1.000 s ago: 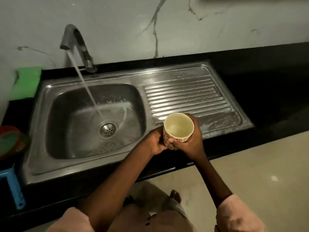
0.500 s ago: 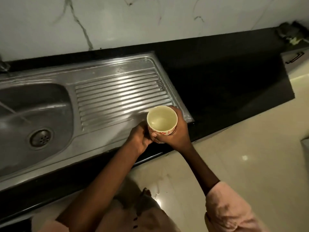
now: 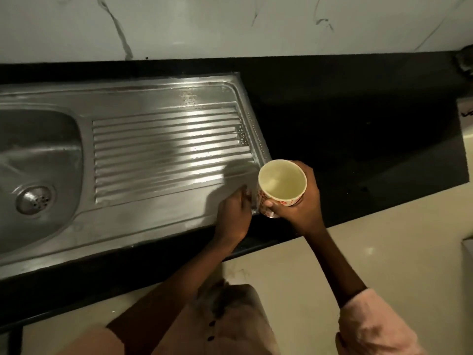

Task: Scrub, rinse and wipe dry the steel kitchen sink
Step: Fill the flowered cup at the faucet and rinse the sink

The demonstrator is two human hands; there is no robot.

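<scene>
Rinsing the sink [image 3: 153, 103], which fills the left and centre of the frame, tip the cup [image 3: 281, 183] slowly over the ribbed drainboard's right corner. Your right hand [image 3: 304, 201] has fingers wrapped round it; your left hand [image 3: 234, 213] rests beside, fingers loosely extended.

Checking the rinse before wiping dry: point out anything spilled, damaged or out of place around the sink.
Nothing stands out. The drainboard is wet with beaded droplets near its far right edge, as a rinse would leave it. The right hand holds the cup upright over the corner; the left hand rests on the steel rim.
</scene>
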